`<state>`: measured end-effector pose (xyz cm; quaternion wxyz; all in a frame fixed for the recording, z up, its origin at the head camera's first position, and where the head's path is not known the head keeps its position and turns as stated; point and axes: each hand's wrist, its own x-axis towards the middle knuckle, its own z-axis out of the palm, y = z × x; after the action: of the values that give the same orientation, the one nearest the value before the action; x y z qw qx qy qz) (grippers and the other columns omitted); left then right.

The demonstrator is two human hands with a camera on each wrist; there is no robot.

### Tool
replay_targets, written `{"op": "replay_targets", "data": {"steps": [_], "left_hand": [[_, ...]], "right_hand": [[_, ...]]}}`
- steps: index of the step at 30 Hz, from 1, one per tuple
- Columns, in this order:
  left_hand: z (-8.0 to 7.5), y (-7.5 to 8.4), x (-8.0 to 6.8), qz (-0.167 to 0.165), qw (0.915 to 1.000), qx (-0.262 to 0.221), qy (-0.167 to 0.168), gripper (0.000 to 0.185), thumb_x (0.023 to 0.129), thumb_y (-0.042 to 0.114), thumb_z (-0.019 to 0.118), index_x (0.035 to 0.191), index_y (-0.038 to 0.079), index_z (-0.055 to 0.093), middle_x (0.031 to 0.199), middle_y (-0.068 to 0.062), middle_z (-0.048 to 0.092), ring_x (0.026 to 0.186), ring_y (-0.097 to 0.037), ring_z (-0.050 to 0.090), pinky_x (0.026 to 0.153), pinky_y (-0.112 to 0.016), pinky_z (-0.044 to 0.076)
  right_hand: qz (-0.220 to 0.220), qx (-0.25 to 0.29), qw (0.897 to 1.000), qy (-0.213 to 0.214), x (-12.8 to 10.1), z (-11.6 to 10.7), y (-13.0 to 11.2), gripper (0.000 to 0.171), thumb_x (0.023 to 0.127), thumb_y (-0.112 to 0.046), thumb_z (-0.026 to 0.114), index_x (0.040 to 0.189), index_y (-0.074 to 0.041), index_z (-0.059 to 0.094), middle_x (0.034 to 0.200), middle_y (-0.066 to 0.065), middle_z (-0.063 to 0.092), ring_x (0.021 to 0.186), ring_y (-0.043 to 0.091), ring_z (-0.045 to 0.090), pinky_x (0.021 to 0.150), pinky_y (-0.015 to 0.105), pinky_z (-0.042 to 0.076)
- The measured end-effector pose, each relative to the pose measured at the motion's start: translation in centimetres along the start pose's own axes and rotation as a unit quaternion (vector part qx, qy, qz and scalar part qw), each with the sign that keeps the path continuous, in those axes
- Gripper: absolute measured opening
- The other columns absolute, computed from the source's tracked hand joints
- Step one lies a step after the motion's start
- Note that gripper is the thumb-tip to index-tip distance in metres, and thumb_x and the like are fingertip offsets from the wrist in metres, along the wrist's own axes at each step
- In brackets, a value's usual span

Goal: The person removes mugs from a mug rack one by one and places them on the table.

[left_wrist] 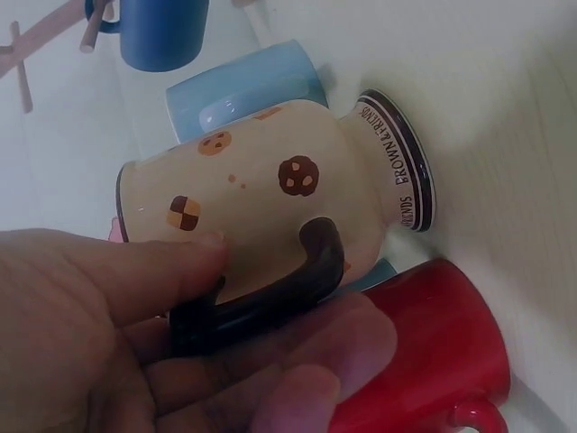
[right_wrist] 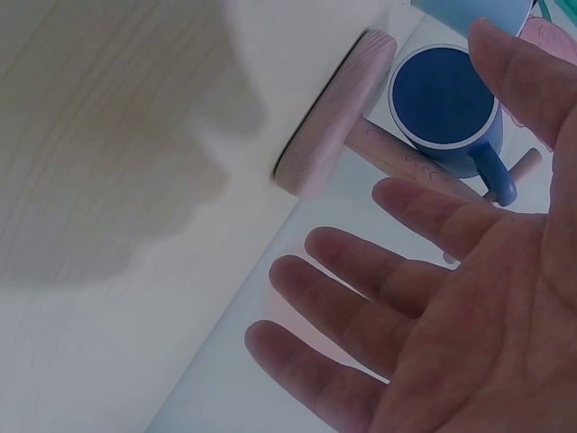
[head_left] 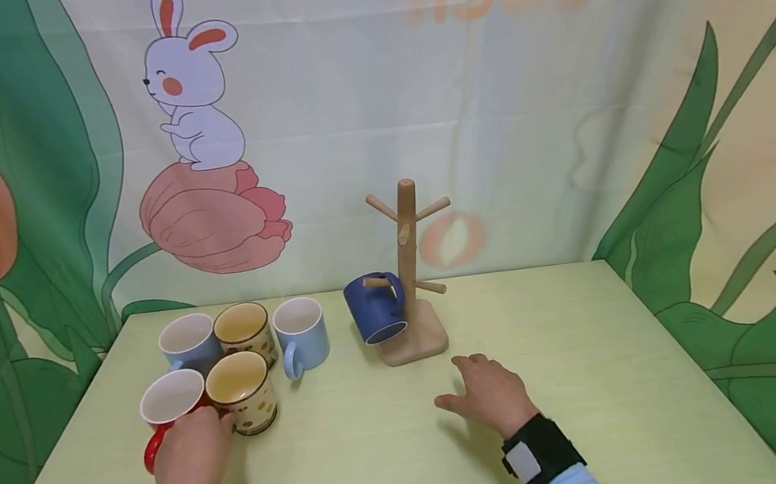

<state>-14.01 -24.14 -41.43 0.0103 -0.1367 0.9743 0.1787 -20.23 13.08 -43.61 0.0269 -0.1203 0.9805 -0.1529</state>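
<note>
My left hand (head_left: 193, 456) reaches among the grouped mugs, its thumb and fingers on either side of the dark handle of a cream cookie-patterned mug (left_wrist: 261, 180). That mug stands upright, its yellow inside visible in the head view. Right beside the hand is a red mug (head_left: 172, 398) with a white inside. My right hand (head_left: 488, 394) hovers over the table, fingers spread and holding nothing. Beyond it stands a wooden mug tree (head_left: 407, 256), with a dark blue mug (head_left: 374, 307) hanging tilted by its handle from a lower left peg.
Behind the gripped mug are a second cookie-patterned mug (head_left: 243, 326) and a light blue mug (head_left: 191, 340). Another light blue mug (head_left: 302, 331) stands to their right. The pale table (head_left: 548, 319) ends at a printed curtain (head_left: 338, 120) with a rabbit and tulips.
</note>
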Motion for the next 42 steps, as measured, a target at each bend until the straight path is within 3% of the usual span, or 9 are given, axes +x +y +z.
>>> {"op": "replay_targets", "data": {"steps": [5,12,19,22,28,35,42], "left_hand": [[-0.6,0.2,-0.2,0.007,1.0000,0.002,0.001,0.030,0.095,0.020,0.067,0.095,-0.009,0.067,0.063,-0.010,0.058,0.057,-0.027,0.053,0.050,-0.037,0.040],[-2.3,0.7,-0.8,0.035,0.9966,0.005,0.074,0.043,0.092,0.033,0.070,0.079,-0.007,0.059,0.064,-0.012,0.055,0.058,-0.030,0.055,0.047,-0.043,0.042],[-3.5,3.0,-0.4,0.073,0.9895,0.003,0.125,0.053,0.091,0.038,0.071,0.093,-0.013,0.057,0.072,-0.020,0.057,0.060,-0.033,0.057,0.048,-0.043,0.045],[-3.8,4.6,-0.1,0.090,0.9880,0.001,0.125,0.054,0.091,0.039,0.072,0.099,-0.013,0.058,0.077,-0.022,0.059,0.063,-0.034,0.059,0.051,-0.046,0.049],[-3.8,7.9,1.1,0.140,0.9806,-0.003,0.137,0.046,0.089,0.037,0.075,0.089,-0.007,0.061,0.068,-0.013,0.053,0.057,-0.028,0.055,0.048,-0.040,0.047],[-3.0,11.3,3.2,0.180,0.9791,0.007,0.094,0.055,0.092,0.040,0.071,0.116,-0.009,0.062,0.090,-0.020,0.066,0.074,-0.033,0.064,0.067,-0.048,0.057],[-1.8,14.2,5.2,0.200,0.9745,0.067,0.076,0.051,0.089,0.047,0.071,0.105,-0.001,0.068,0.078,-0.013,0.067,0.070,-0.028,0.064,0.056,-0.041,0.053]], "right_hand": [[-0.002,-0.001,1.000,0.001,0.0,-0.1,-0.1,0.069,0.082,-0.050,0.076,0.129,-0.002,0.062,0.124,0.022,0.062,0.108,0.039,0.062,0.081,0.054,0.053],[-0.003,-0.002,1.000,0.004,0.0,-0.4,-0.2,0.068,0.082,-0.050,0.076,0.128,-0.002,0.062,0.124,0.022,0.062,0.107,0.039,0.062,0.080,0.054,0.053],[0.001,-0.003,1.000,0.001,0.2,-0.6,-0.2,0.068,0.083,-0.050,0.075,0.129,-0.002,0.062,0.124,0.022,0.062,0.107,0.039,0.062,0.081,0.053,0.053],[0.005,-0.003,1.000,0.001,0.3,-0.7,-0.2,0.067,0.083,-0.049,0.075,0.129,-0.001,0.062,0.123,0.022,0.062,0.107,0.038,0.062,0.081,0.052,0.053],[0.014,-0.006,1.000,0.007,0.6,-1.2,-0.2,0.067,0.084,-0.048,0.074,0.130,-0.001,0.061,0.122,0.022,0.062,0.106,0.038,0.063,0.080,0.052,0.053],[0.016,-0.018,1.000,0.016,1.3,-1.7,0.0,0.066,0.086,-0.047,0.074,0.130,-0.001,0.061,0.121,0.022,0.062,0.105,0.037,0.064,0.079,0.051,0.054],[0.004,-0.034,0.999,0.033,2.4,-2.9,-0.1,0.065,0.086,-0.046,0.073,0.129,0.001,0.061,0.119,0.022,0.063,0.101,0.036,0.065,0.075,0.050,0.055]]}}
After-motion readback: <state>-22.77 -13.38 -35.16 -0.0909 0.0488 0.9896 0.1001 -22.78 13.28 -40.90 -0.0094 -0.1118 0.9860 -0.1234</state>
